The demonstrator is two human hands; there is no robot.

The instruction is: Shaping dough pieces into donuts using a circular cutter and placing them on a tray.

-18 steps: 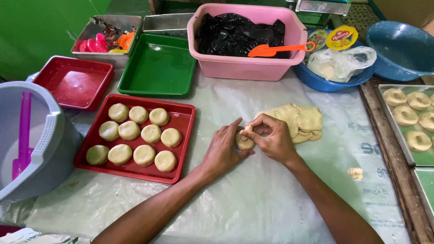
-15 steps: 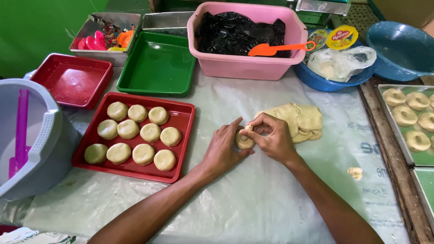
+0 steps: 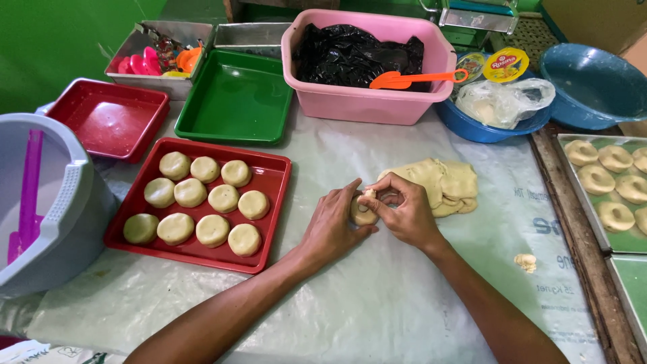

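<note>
Dough ball (image 3: pixel 364 214): matt, soft, pale, smooth. Clear plastic sheet (image 3: pixel 377 296) beneath it over the table: thin, wrinkled, faint sheen. Red tray (image 3: pixel 276 176) left of the ball: glossy plastic. Pink tub (image 3: pixel 364 108) behind the ball: matt plastic, lined with shiny black film.

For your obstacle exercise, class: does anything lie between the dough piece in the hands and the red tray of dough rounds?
Nothing visible does. The dough piece sits between the left hand and right hand; only bare plastic sheet separates it from the red tray.
</note>
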